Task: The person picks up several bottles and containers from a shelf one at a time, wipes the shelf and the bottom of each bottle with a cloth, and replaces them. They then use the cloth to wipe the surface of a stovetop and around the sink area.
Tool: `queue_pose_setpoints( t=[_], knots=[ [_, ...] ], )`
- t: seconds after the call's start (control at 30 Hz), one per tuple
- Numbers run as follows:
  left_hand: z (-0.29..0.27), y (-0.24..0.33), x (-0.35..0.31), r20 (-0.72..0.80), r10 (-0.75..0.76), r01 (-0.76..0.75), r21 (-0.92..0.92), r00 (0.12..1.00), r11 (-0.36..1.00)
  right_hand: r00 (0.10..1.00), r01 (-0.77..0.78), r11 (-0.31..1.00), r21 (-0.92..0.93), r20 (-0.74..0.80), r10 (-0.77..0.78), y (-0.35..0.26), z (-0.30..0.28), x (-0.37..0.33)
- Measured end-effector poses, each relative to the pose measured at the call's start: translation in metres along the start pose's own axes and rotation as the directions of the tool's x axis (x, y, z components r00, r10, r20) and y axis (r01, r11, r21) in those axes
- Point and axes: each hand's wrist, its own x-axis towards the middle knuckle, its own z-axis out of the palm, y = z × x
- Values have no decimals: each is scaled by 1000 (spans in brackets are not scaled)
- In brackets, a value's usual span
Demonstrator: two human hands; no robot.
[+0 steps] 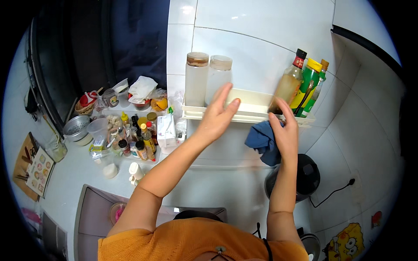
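Fingers stretched out and thumb apart, my left hand [217, 118] is in front of the wall shelf [248, 107], beside the second of two tall frosted jars [220, 71]. I cannot tell whether it touches the jar. The other jar [197, 82] stands to its left with a brownish lid. A crumpled blue cloth [263, 138] hangs from my right hand [287, 132], whose thumb and forefinger reach up to the shelf's front rail. Just behind those fingers a dark-capped glass bottle [289, 82] leans at the shelf's right end, its base partly hidden.
Right of that bottle stand a green bottle with a yellow cap [310, 85] and another slim bottle [321, 82]. Below is a black rounded appliance [308, 177] with a plugged cord. Several seasoning bottles [141, 139] crowd the counter's left, near a sink [93, 209] and colander [79, 127].
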Motion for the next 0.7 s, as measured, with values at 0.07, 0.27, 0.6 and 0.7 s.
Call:
queue_pose_setpoints(
  t=[0.07, 0.27, 0.6, 0.7],
  knots=[
    [-17, 12, -8, -33, -1, 2, 36, 999, 999, 986, -15, 997, 74, 165, 2, -8, 13, 11],
    [-43, 14, -12, -75, 36, -15, 261, 997, 965, 885, -67, 992, 103, 466, 11, -15, 60, 49],
    [-36, 24, -1, 80, -137, 102, 341, 987, 935, 824, -107, 988, 109, 566, 27, -5, 62, 50],
    [-27, 17, 4, 107, -112, 70, 340, 988, 938, 833, -155, 982, 110, 548, 70, -8, 51, 49]
  ],
)
